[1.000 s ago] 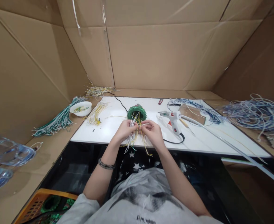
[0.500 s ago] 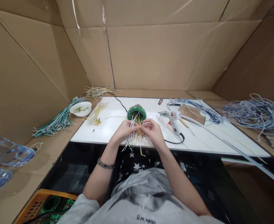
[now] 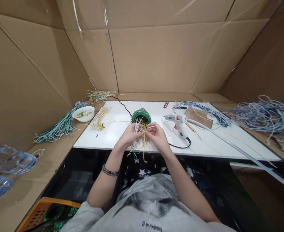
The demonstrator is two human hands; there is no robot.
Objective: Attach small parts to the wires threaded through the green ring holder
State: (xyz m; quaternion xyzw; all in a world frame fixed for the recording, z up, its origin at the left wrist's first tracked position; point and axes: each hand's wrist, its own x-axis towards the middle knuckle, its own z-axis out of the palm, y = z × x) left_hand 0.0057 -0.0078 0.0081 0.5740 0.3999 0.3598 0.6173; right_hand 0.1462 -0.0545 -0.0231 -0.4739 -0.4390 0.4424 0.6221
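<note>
A green, bumpy, hollow piece (image 3: pixel 133 118) lies on the white board with its opening towards me. White and yellow wires (image 3: pixel 137 144) run out of that opening and fan down over the board's front edge. My left hand (image 3: pixel 130 134) is closed round the wires on their left side. Across from it, my right hand (image 3: pixel 156 134) pinches yellow wires just below the opening. The fingertips of both hands nearly meet among the strands. Which single wires they grip is too small to tell.
Right of my hands lies a white glue gun (image 3: pixel 178 123) with a black cord. To the left are yellow wires (image 3: pixel 99 120), a white bowl (image 3: pixel 84 113) and green-white wires (image 3: pixel 57 125). Blue-white coils (image 3: pixel 265 116) lie far right. An orange basket (image 3: pixel 36 212) stands lower left.
Both hands stay at the opening with small finger movements. The loose lower ends of the wires have shifted slightly, a yellow one moving to the left.
</note>
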